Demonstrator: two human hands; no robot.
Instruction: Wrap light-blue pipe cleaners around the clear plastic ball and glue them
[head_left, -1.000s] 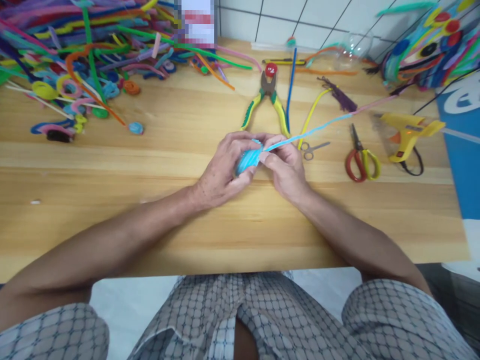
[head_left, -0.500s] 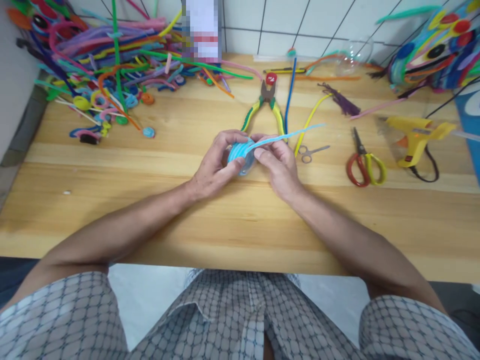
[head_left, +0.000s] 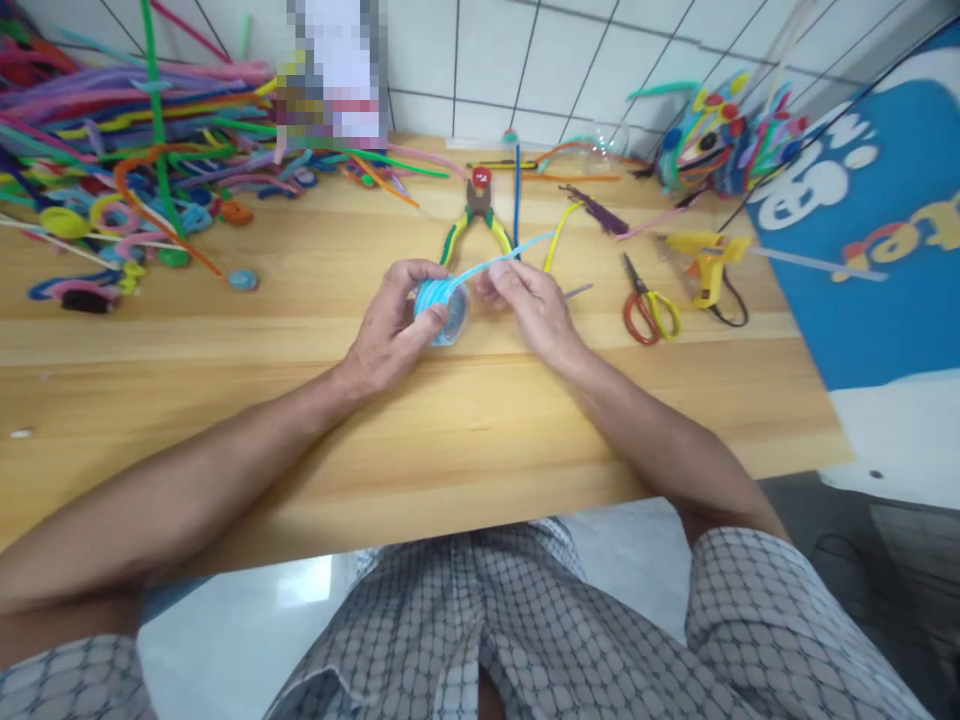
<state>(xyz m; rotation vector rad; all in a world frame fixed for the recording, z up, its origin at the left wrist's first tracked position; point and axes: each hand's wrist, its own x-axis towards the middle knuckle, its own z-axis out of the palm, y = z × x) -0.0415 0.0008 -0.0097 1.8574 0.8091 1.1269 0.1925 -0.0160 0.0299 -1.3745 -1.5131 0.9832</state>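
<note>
My left hand (head_left: 390, 325) is closed round a small clear ball (head_left: 452, 325) partly wrapped in a light blue pipe cleaner (head_left: 435, 293). My right hand (head_left: 525, 300) pinches the free end of that same blue pipe cleaner, whose tail (head_left: 517, 250) runs up and to the right over the wooden table (head_left: 300, 400). Both hands meet just in front of the pliers (head_left: 478, 215) with yellow-green handles.
A heap of coloured pipe cleaners (head_left: 127, 160) covers the far left. Right of the hands lie red-and-yellow scissors (head_left: 649, 305), small metal scissors (head_left: 579, 290) and a yellow glue gun (head_left: 705, 262). A blue rod (head_left: 517, 195) and a yellow pipe cleaner (head_left: 559, 232) lie behind. A colourful craft figure (head_left: 720, 135) stands far right.
The free tail of the blue pipe cleaner has grown shorter as more of it lies wound on the ball. The camera view has shifted right and upward.
</note>
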